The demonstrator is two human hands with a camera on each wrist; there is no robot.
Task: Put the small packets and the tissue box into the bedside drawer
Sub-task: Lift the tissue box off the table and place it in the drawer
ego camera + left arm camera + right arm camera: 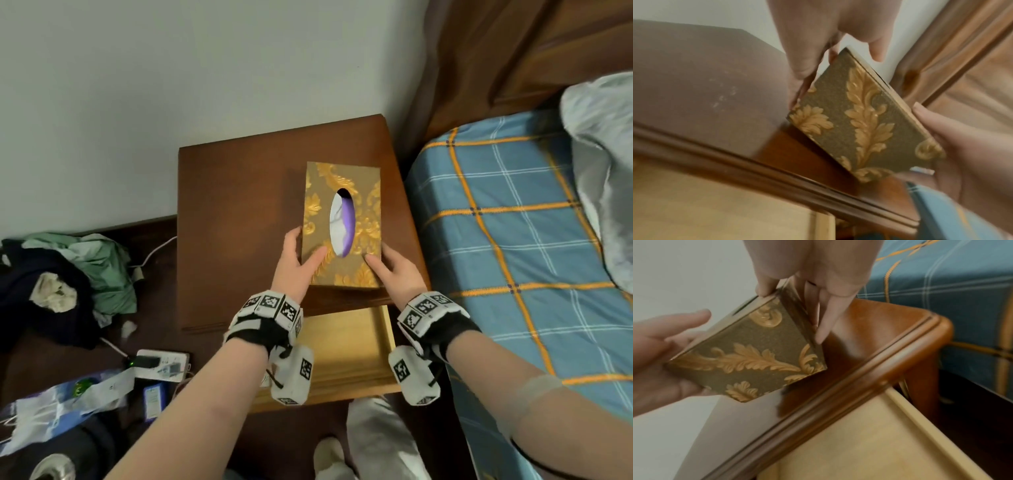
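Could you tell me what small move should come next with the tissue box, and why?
Probably lift the tissue box toward the person and lower it into the drawer: the left hand and right hand grip its near end on the nightstand, and the drawer is open below.

Soft, even indoor light; the head view bends at its edges, both wrist views are motion-blurred.

Both forearms extend forward, wrists banded. The left hand point(297, 263) and right hand point(397, 272) face each other, thumbs on top, fingers along opposite sides in a grip.
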